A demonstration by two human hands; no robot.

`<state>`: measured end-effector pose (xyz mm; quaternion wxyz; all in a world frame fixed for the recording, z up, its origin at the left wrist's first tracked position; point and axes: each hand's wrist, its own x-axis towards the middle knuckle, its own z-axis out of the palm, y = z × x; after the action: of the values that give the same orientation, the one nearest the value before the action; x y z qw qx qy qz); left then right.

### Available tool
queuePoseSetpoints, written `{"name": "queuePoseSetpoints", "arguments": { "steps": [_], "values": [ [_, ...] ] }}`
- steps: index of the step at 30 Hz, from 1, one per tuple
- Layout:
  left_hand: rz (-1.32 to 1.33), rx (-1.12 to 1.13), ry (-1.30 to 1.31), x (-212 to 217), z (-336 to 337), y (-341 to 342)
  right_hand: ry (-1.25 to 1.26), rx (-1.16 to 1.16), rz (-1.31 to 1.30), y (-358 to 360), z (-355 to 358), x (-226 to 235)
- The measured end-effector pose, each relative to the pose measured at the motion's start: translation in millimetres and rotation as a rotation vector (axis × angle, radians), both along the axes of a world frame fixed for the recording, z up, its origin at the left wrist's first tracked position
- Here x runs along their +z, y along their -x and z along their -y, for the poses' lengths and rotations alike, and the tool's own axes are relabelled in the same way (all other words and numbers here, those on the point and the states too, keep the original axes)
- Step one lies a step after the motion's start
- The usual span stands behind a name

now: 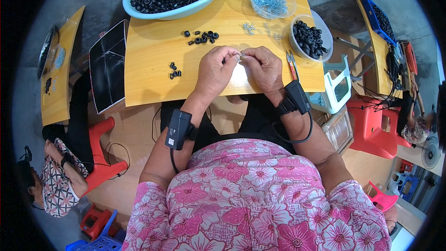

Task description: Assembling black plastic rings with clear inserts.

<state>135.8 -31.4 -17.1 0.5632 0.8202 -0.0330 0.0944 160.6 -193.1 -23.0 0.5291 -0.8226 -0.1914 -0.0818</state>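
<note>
My left hand [215, 69] and my right hand [265, 70] meet fingertip to fingertip over the near edge of the yellow table [160, 81]. Between the left thumb and fingers a small black part [224, 60] partly shows. The right thumb and forefinger pinch something tiny and shiny at the meeting point, too small to name. Beyond my left hand lie several loose black ring-shaped parts [203, 38], with a smaller group of black pieces [174, 71] nearer the left. Scissors or tweezers with red handles [292, 66] rest beside my right hand.
A light-blue basin [179, 15] heaped with black parts stands at the back. To its right are a clear bowl of small bluish-silver pieces [269, 3], scattered silver bits [249, 29] and a tub of black parts [308, 38]. A pale stool [338, 86] stands right; other people sit at side tables.
</note>
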Motion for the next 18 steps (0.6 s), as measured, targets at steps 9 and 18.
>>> {"name": "queuePoseSetpoints", "arguments": {
  "steps": [9, 18],
  "values": [
    [0.011, 0.001, -0.009, -2.0, 0.0, -0.8, -0.016, 0.005, -0.016, -0.4, -1.0, -5.0],
    [0.018, 0.003, -0.028, -1.5, 0.3, -0.4, 0.075, 0.008, 0.002, 0.4, -1.5, 0.0]
  ]
}}
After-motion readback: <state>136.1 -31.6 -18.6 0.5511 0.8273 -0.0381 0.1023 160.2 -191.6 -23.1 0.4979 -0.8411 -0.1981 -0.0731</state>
